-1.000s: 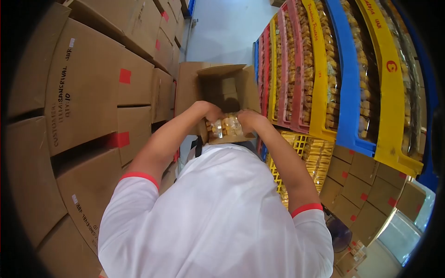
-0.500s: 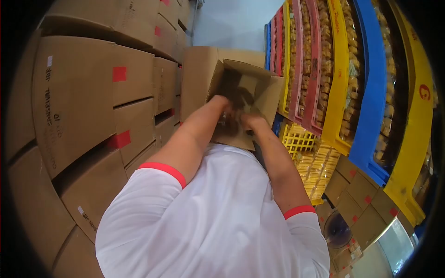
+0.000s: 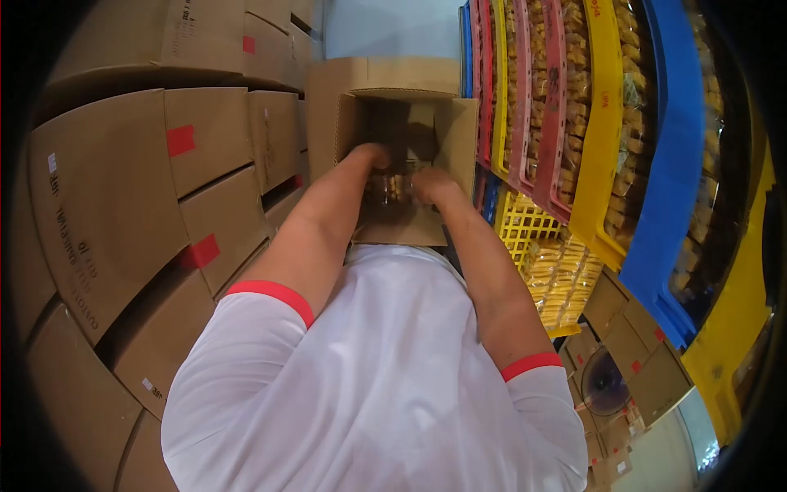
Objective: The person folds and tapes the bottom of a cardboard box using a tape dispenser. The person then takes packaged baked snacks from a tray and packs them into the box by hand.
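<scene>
An open cardboard box (image 3: 467, 135) stands in front of me, its flaps raised. Both my hands reach down into it. Between them is a clear-wrapped pack (image 3: 392, 189) of small golden-brown pieces, which look like baked goods. My left hand (image 3: 373, 156) is at the pack's left side, its fingers curled and partly lost in shadow. On the other side my right hand (image 3: 429, 186) closes against the right end of the pack. The fingertips of both hands are hard to make out, and the depth of the box is dark.
Stacked cardboard cartons (image 3: 98, 205) with red stickers line my left. On the right rise stacked blue, yellow and red crates (image 3: 668, 164) filled with wrapped goods. A lower yellow crate (image 3: 525, 217) holds yellowish packs. A round fan-like object (image 3: 605, 382) is behind at lower right.
My hands have moved apart a little inside the box, and the wrapped pack between them now shows more clearly. The view has shifted, so the box appears straighter and slightly further left.
</scene>
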A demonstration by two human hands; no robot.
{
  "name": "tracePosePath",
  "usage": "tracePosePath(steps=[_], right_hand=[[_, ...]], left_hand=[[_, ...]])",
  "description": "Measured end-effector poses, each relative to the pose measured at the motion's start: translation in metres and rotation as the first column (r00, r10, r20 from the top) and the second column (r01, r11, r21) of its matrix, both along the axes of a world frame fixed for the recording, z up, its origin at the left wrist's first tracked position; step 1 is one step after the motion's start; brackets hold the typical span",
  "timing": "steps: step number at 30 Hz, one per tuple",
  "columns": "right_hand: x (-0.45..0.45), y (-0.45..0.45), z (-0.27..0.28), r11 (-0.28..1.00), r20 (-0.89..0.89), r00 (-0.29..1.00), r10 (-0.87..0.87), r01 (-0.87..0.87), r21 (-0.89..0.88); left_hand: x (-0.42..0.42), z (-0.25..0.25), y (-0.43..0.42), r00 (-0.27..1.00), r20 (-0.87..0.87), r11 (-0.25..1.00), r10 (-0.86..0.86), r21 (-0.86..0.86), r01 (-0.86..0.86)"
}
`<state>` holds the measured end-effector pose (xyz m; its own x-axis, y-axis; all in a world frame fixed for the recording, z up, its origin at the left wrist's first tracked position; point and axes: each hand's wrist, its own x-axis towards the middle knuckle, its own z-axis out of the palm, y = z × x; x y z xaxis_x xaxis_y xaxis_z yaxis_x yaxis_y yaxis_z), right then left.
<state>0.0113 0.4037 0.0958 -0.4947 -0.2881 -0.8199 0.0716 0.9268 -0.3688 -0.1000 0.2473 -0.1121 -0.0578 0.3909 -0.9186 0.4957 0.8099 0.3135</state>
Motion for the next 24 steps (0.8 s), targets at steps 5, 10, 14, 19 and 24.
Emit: tracePosePath(steps=[5, 10, 14, 19, 24], right_hand=[[0.005, -0.003, -0.020, 1.000, -0.074, 0.997, -0.025, 0.024, -0.009], [0.000, -0.001, -0.019, 0.951, -0.173, 0.937, -0.303, 0.286, -0.113], [-0.009, -0.006, -0.018, 0.907, -0.128, 0.899, -0.419, 0.408, -0.099], [-0.009, -0.004, -0.016, 0.876, -0.116, 0.868, -0.482, 0.474, -0.092], [-0.003, -0.013, -0.017, 0.987, -0.082, 0.985, -0.151, 0.155, 0.044]], left_hand=[[-0.006, 0.138, 0.018, 0.989, 0.072, 0.991, 0.128, -0.053, -0.124], [0.009, 0.094, 0.006, 0.991, -0.081, 0.992, -0.105, 0.062, 0.110], [0.021, 0.113, 0.000, 0.965, -0.126, 0.964, -0.230, 0.102, 0.243], [0.019, 0.142, 0.012, 0.978, -0.085, 0.980, -0.190, 0.050, 0.195], [0.012, 0.146, 0.039, 0.998, -0.028, 0.993, -0.058, 0.101, 0.061]])
